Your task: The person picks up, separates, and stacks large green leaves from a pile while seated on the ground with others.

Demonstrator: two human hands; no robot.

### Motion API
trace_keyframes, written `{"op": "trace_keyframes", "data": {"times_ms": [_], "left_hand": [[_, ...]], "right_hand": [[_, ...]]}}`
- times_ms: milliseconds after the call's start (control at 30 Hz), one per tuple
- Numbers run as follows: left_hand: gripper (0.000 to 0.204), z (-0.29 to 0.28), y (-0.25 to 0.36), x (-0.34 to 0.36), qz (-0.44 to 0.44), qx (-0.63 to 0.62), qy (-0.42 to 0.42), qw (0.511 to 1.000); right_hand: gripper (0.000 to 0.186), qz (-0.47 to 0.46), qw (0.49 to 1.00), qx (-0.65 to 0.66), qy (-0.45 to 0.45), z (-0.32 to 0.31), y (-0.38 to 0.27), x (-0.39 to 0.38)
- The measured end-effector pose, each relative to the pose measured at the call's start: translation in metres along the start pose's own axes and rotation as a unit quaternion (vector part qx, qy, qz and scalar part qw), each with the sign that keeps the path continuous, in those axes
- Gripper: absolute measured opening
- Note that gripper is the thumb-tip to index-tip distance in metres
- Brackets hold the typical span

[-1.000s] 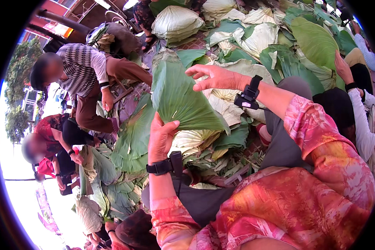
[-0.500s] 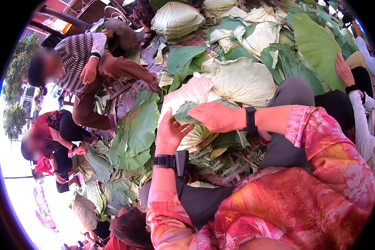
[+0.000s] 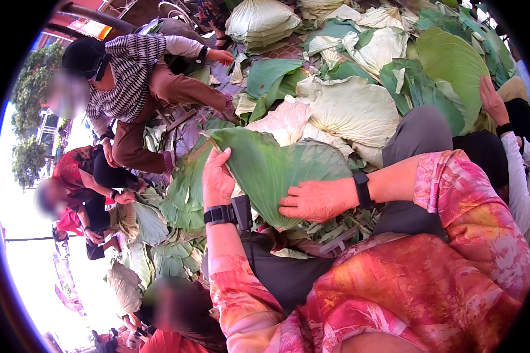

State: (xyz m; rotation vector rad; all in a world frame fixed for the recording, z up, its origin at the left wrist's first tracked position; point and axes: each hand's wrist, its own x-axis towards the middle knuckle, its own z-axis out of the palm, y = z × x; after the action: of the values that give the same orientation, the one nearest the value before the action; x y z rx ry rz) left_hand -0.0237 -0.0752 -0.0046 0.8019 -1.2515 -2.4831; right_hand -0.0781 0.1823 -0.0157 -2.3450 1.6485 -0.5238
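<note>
A large green lotus leaf is spread out in front of me, above my lap. My left hand grips its upper left edge, thumb on top and the other fingers partly behind the leaf. On the leaf's lower right part rests my right hand, palm down with its fingers stretched out. Just beyond the held leaf lie pale, dried-looking lotus leaves, spread in overlapping layers. More green leaves lie flat to the left of my left hand.
A domed stack of pale leaves stands at the far side. Scraps litter the ground by my knees. To the left sit a person in a striped top and others with leaves. At right, another person's hand touches a big leaf.
A green leaf now spreads between my hands. My left hand has risen and closed on its edge; my right hand has moved down and right, flattening onto it. The striped-top person's arm has stretched out.
</note>
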Motion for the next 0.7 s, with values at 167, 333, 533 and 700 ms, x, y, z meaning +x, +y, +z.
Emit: {"op": "trace_keyframes", "data": {"times_ms": [167,333,533,700], "left_hand": [[0.027,0.000,0.012,-0.004,0.059,0.015,0.001,0.998],[0.027,0.006,0.021,-0.021,0.139,0.002,-0.018,0.990],[0.031,0.017,0.022,-0.024,0.147,0.025,-0.073,0.986],[0.019,0.029,0.028,-0.030,0.115,0.004,-0.122,0.986]], "right_hand": [[0.043,0.010,0.985,0.170,-0.020,-0.012,0.019,0.006],[0.032,0.195,0.920,0.231,0.249,-0.055,0.079,0.021],[0.061,0.272,0.843,0.338,0.317,-0.096,0.121,0.028],[0.048,0.253,0.787,0.527,0.197,-0.088,0.120,0.044]]}}
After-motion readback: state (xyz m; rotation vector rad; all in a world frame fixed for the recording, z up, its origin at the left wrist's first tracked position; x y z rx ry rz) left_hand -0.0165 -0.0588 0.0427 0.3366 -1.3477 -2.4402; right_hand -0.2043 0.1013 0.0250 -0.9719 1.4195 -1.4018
